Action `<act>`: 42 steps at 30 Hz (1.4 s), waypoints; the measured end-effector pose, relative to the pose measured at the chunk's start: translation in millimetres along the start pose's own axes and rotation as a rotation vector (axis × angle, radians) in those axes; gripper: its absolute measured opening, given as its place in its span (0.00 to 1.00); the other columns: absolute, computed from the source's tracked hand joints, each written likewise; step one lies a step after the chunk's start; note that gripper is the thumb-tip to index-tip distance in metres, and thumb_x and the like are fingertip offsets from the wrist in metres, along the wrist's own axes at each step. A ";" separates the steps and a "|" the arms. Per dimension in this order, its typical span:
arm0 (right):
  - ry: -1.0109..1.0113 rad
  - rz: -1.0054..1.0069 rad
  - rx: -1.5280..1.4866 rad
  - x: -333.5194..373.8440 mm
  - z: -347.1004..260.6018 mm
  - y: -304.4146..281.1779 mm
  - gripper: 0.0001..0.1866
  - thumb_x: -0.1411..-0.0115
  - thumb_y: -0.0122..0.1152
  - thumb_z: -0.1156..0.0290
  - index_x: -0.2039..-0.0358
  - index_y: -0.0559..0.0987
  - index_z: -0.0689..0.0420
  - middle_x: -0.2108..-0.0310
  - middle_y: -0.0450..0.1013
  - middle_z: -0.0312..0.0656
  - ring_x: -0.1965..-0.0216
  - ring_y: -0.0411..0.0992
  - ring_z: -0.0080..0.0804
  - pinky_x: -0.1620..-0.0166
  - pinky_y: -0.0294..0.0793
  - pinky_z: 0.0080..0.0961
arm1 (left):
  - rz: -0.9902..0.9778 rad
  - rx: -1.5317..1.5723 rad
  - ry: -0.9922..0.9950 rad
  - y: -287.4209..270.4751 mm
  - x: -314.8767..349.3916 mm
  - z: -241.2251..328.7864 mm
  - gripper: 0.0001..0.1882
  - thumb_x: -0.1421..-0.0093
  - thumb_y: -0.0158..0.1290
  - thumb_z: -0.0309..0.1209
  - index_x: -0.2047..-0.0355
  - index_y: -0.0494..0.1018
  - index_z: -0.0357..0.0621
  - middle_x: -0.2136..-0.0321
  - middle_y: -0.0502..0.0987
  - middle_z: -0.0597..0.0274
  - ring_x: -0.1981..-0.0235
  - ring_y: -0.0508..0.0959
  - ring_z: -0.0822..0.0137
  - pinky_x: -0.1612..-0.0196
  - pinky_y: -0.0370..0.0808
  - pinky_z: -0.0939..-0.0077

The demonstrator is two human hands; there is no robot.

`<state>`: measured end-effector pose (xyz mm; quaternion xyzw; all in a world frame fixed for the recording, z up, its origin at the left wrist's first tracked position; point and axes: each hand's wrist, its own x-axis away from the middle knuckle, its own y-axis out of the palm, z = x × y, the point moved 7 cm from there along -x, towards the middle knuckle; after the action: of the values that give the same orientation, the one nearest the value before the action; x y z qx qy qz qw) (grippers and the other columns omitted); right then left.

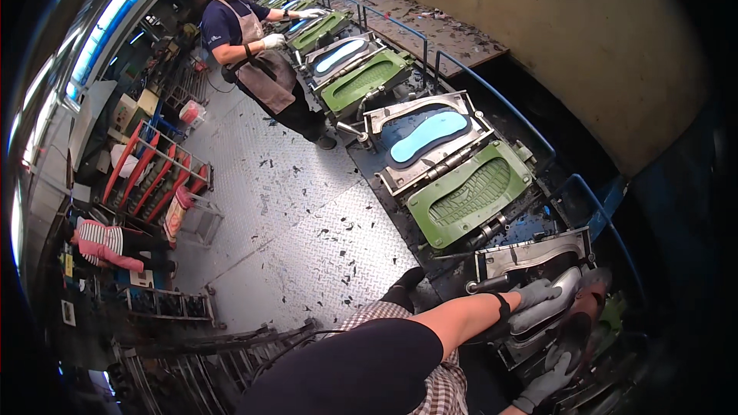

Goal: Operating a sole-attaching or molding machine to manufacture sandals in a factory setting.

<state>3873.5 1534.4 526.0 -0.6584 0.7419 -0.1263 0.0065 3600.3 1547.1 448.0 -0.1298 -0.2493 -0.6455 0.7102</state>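
My left hand, in a grey glove, lies with its fingers stretched over the edge of a pale grey sole-shaped form in the nearest mould. Closer to the lower edge, my right hand, also gloved, has its fingers round the end of a dark, flexible sole-like piece. That piece curves up beside the form and looks reddish-brown farther back. The open metal mould frame stands just past my left hand. Blur and shade hide where the dark piece meets the mould.
Open moulds with green tread plates line the bench, one holding a light blue sole shape. A blue rail runs behind them. A co-worker stands farther along. Dark scraps litter the metal floor; red-barred racks stand left.
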 end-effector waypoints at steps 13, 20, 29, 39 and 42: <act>-0.316 -0.434 0.663 2.0 -42.5 124.5 0.23 0.37 0.57 0.74 0.41 0.75 0.63 0.43 0.72 0.52 0.40 0.70 0.49 0.36 0.66 0.38 | 0.123 -0.586 0.404 -36.7 63.6 -59.2 0.31 0.33 0.48 0.30 0.31 0.56 0.43 0.32 0.58 0.46 0.34 0.64 0.50 0.33 0.62 0.62; -0.337 -0.029 0.138 -24.1 -27.1 131.5 0.21 0.36 0.59 0.73 0.43 0.76 0.63 0.47 0.76 0.52 0.47 0.74 0.40 0.41 0.70 0.33 | -0.081 0.442 0.080 -13.6 37.7 -16.0 0.32 0.37 0.60 0.36 0.36 0.63 0.39 0.48 0.76 0.52 0.51 0.78 0.61 0.48 0.78 0.65; -0.465 -0.304 0.625 33.0 -53.0 122.4 0.23 0.41 0.63 0.73 0.43 0.79 0.49 0.62 0.74 0.49 0.62 0.75 0.50 0.54 0.75 0.41 | -0.066 0.372 -0.019 -24.6 78.7 -9.3 0.31 0.32 0.53 0.41 0.33 0.62 0.41 0.39 0.72 0.59 0.38 0.70 0.65 0.35 0.65 0.69; -0.190 -0.336 0.544 67.7 -27.9 119.7 0.31 0.37 0.62 0.58 0.38 0.70 0.59 0.48 0.73 0.54 0.49 0.74 0.52 0.47 0.74 0.44 | 0.144 0.053 0.093 -28.4 48.6 11.0 0.42 0.40 0.64 0.46 0.33 0.60 0.37 0.42 0.72 0.50 0.44 0.74 0.59 0.41 0.72 0.66; -0.032 -0.421 0.606 41.9 -2.1 135.3 0.31 0.38 0.61 0.65 0.36 0.67 0.62 0.59 0.77 0.53 0.61 0.78 0.47 0.54 0.77 0.40 | 0.027 0.136 0.240 -22.9 38.5 18.7 0.43 0.42 0.66 0.40 0.32 0.59 0.38 0.43 0.72 0.50 0.44 0.74 0.59 0.42 0.73 0.67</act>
<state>3735.5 1507.5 508.1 -0.7667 0.5190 -0.3285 0.1869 3576.0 1520.8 480.7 -0.0067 -0.2041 -0.6284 0.7506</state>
